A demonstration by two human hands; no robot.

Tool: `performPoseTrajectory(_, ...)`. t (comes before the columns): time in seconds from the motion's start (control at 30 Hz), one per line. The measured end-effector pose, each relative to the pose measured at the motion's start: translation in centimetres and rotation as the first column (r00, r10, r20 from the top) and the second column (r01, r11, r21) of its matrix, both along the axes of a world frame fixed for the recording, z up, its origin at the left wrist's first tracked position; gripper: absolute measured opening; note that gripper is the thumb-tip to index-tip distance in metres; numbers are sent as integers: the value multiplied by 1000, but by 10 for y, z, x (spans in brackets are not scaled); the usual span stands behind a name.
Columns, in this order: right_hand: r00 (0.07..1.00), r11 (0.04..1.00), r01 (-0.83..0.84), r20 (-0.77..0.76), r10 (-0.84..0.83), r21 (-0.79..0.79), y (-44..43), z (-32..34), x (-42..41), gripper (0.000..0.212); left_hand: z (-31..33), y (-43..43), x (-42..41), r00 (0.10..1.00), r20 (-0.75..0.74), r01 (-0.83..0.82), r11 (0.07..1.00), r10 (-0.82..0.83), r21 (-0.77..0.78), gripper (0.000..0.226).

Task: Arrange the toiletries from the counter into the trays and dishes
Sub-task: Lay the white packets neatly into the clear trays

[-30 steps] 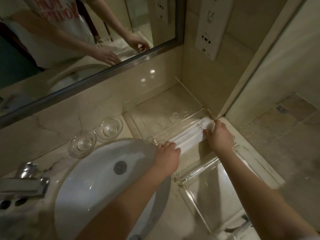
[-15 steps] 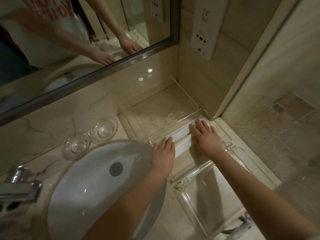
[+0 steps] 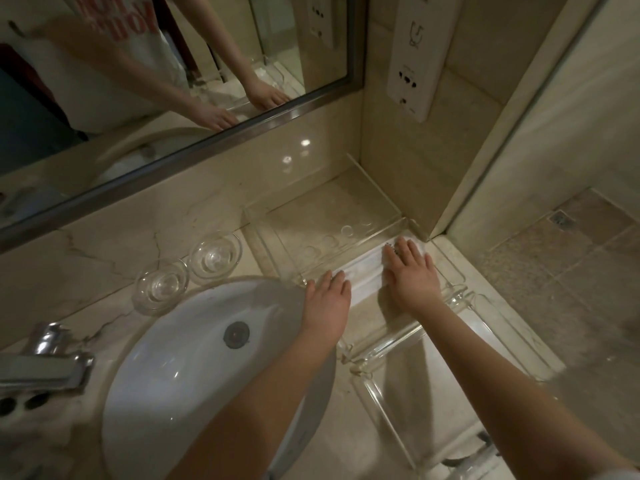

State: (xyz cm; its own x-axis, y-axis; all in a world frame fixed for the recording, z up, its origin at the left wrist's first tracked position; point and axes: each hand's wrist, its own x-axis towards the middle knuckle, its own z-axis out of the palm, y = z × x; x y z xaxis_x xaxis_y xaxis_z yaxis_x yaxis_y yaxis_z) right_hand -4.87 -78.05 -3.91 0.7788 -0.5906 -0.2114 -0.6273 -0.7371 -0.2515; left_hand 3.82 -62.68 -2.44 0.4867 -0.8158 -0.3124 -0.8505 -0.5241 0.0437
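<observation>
I see left hand (image 3: 327, 299) and right hand (image 3: 410, 275) flat, fingers straight, gripping nothing, pressing the white packet (image 3: 365, 270) under them, just beside clear tray (image 3: 329, 209)

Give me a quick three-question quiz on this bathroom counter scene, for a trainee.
1. True or false: the right hand lies flat on the white packet.
2. How many round glass dishes sit on the counter behind the sink?
3. The left hand is: A, open with fingers straight; B, clenched in a fist; C, holding a bottle.
Key: 1 true; 2 two; 3 A.
</observation>
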Motion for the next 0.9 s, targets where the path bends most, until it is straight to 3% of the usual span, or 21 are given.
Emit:
performPoseTrajectory(0.13, 998, 1000, -20, 53, 21, -19, 7, 14, -2, 55, 10, 6, 0, 998, -33, -57, 997, 55, -57, 54)
performPoseTrajectory(0.3, 945, 992, -123, 302, 128, -37, 47, 43, 5, 53, 43, 43, 10, 984, -55, -178, 956, 169, -234, 49)
performPoseTrajectory(0.43, 884, 972, -233, 411, 224, -28, 100, 68, 19, 46, 67, 100, 22, 944, -60, -327, 899, 324, -290, 46)
performPoseTrajectory(0.57, 829, 911, -413, 410, 381, -10, 176, 77, 34, 44, 76, 187, 21, 862, -97, -503, 812, 498, -296, 46)
performPoseTrajectory(0.73, 730, 765, -642, 342, 592, 45, 283, 69, 51, 41, 62, 315, 8, 747, -115, -664, 726, 655, -178, 43)
performPoseTrajectory(0.9, 612, 587, -790, 196, 766, 175, 379, 66, 72, 45, 54, 429, -5, 559, -166, -829, 552, 812, -92, 41)
